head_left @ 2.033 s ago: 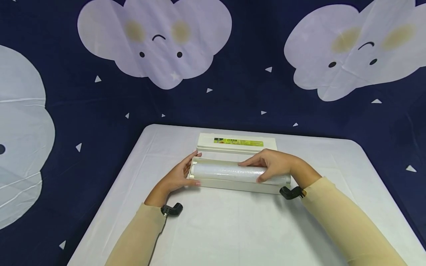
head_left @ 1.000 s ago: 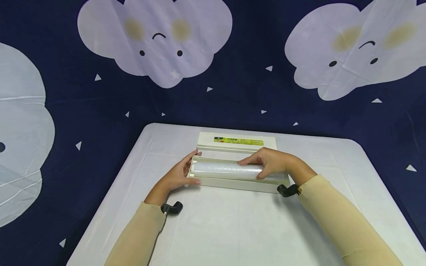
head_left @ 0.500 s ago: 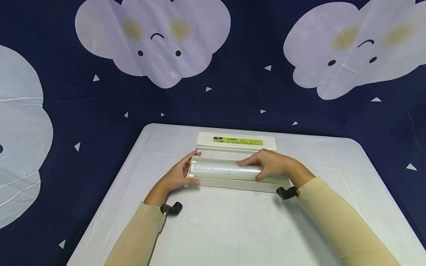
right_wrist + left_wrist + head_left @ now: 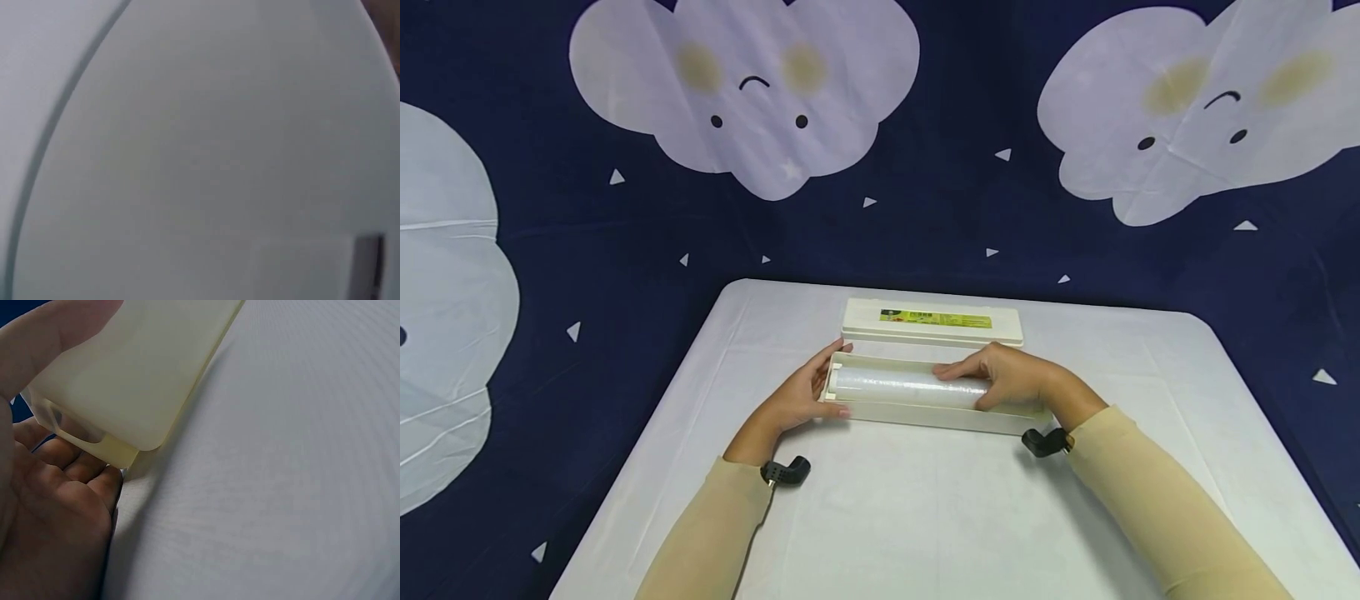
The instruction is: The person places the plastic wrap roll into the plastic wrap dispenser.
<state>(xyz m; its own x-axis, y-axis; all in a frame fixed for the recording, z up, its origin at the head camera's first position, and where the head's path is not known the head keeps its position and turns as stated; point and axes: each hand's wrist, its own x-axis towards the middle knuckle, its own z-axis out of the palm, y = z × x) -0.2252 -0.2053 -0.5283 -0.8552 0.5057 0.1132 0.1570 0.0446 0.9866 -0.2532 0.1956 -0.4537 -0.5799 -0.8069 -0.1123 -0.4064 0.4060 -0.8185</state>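
A long cream cling film box [image 4: 936, 416] lies lidless on the table, its top facing up. In it sits a shiny roll of cling film [image 4: 887, 383]. My left hand [image 4: 797, 396] holds the box's left end, thumb at the front wall and fingers round the back. The left wrist view shows that hand [image 4: 56, 494] cupped about the cut-out end of the box [image 4: 137, 375]. My right hand [image 4: 1018, 379] grips the roll from above, thumb at its near side and fingers at its far side, hiding the roll's right end. The box's pale wall [image 4: 187, 150] fills the right wrist view.
Behind the box lies its cream lid [image 4: 932, 323], with a yellow-green label. A white cloth covers the table [image 4: 880, 517]. A dark blue curtain [image 4: 925, 242] with cloud prints hangs beyond the table's far edge.
The roll's right end, raised above the box's rim two seconds ago, has sunk into the box. My right hand has shifted slightly left with it. My left hand has stayed in place.
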